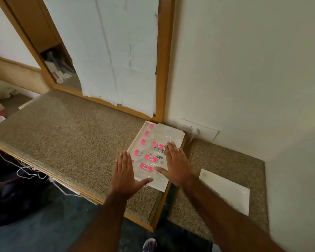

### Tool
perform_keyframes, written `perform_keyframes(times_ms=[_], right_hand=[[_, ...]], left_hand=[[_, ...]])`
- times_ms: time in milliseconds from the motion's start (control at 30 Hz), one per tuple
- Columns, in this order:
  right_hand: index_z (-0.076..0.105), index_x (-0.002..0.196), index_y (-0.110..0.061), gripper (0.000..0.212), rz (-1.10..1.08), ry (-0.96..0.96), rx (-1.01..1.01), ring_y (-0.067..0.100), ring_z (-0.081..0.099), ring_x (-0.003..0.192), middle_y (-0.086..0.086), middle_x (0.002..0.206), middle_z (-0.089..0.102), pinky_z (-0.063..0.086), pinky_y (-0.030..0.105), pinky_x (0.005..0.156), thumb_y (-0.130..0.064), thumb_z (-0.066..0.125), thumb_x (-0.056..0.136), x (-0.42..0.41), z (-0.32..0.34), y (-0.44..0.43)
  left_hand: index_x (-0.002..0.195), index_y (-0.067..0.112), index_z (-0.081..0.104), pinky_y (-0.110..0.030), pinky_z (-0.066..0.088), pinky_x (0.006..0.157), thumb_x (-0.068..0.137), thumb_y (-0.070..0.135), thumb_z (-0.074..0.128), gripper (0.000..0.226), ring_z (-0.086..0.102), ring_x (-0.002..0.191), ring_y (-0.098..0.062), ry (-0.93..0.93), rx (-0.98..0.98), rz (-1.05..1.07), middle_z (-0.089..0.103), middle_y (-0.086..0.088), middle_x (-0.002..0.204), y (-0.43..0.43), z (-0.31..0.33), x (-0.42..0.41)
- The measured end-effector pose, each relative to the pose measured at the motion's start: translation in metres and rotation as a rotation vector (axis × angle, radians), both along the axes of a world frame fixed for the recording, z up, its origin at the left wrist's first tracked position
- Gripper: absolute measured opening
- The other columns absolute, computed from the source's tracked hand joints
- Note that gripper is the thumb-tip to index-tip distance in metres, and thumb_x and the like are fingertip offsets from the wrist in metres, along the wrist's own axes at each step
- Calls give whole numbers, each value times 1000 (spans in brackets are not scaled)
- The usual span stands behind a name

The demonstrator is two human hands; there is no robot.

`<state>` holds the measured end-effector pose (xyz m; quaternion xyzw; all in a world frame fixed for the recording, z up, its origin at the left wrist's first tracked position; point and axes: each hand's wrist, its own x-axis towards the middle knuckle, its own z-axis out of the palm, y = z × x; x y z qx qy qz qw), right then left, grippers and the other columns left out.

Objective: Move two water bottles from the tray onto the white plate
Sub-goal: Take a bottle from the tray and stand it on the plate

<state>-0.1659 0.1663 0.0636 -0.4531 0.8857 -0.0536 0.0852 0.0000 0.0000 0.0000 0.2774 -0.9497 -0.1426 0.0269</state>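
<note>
A white tray (178, 134) rests on the speckled stone counter near the wall corner. Several clear water bottles (149, 158) with pink caps and pink labels lie side by side in it. My left hand (125, 176) is held flat with fingers spread over the tray's near left edge. My right hand (176, 162) hovers flat and spread over the bottles' right ends. Neither hand grips anything. A white rectangular plate (225, 191) lies on the lower counter section to the right, with nothing on it.
A wood-framed mirror (105, 51) partly covered with white paper stands behind the counter. A wall socket (204, 132) with a white plug and cord sits right of the tray. The counter (65, 135) has a wooden front edge, with a step down between its two sections.
</note>
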Motion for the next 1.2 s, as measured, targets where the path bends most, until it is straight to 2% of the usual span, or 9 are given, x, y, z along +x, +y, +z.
perform_keyframes(times_ms=[167, 267, 367, 467, 567, 833, 1000, 1067, 1200], right_hand=[[15, 160, -4, 104, 58, 4, 63, 28, 10, 157, 15, 168, 17, 13, 47, 127, -79, 35, 91, 3, -32, -7], [23, 158, -4, 95, 126, -16, 76, 29, 23, 153, 15, 163, 30, 22, 44, 125, -72, 42, 94, 2, -44, -18], [30, 155, -4, 83, 176, -47, 109, 29, 38, 143, 13, 155, 41, 36, 42, 116, -62, 47, 98, 6, -53, -28], [39, 149, -5, 69, 177, -102, 140, 29, 47, 132, 14, 145, 50, 43, 40, 106, -49, 56, 99, 8, -61, -38], [48, 141, -4, 59, 179, -75, 153, 29, 52, 123, 14, 135, 56, 46, 39, 101, -43, 60, 99, 7, -64, -47], [58, 129, -3, 58, 200, 10, 254, 31, 58, 115, 15, 123, 63, 47, 41, 97, -46, 68, 92, 14, -67, -78], [65, 118, -5, 34, 220, 78, 364, 27, 64, 102, 11, 110, 69, 51, 36, 84, -23, 73, 90, 20, -62, -94], [68, 114, -7, 31, 222, 71, 358, 26, 66, 98, 9, 105, 70, 52, 35, 80, -23, 74, 88, 19, -58, -95], [67, 113, -8, 37, 172, 23, 280, 27, 67, 97, 9, 104, 71, 54, 37, 81, -28, 78, 84, 19, -56, -91]], left_hand=[[165, -1, -10, -49, -8, 133, 58, 115, 30, 163, -17, 163, -31, -117, 109, 162, -16, -18, 175, 14, -43, 25], [166, -2, -7, -49, -5, 132, 54, 117, 28, 167, -10, 164, -35, -130, 178, 226, -10, -22, 176, 19, -54, 25], [166, -2, -4, -49, -5, 133, 47, 118, 27, 172, -7, 165, -35, -128, 247, 302, -6, -23, 176, 24, -67, 24], [165, -3, -10, -50, -7, 134, 43, 119, 24, 176, -19, 163, -34, -177, 291, 348, -17, -22, 175, 26, -78, 21], [164, -4, -14, -50, -11, 133, 44, 119, 22, 175, -25, 161, -34, -224, 259, 350, -23, -23, 173, 29, -84, 21], [164, -5, -10, -51, -11, 133, 47, 119, 22, 173, -21, 162, -35, -219, 240, 343, -17, -24, 175, 27, -95, 21], [165, -4, -7, -50, -11, 133, 50, 118, 30, 172, -21, 163, -32, -219, 248, 339, -15, -22, 175, 26, -100, 21], [165, -3, -9, -50, -12, 133, 50, 118, 31, 172, -23, 162, -32, -232, 251, 338, -18, -21, 175, 26, -99, 21], [165, -2, -13, -50, -14, 132, 50, 118, 29, 172, -27, 161, -31, -239, 258, 340, -22, -20, 174, 26, -96, 21]])
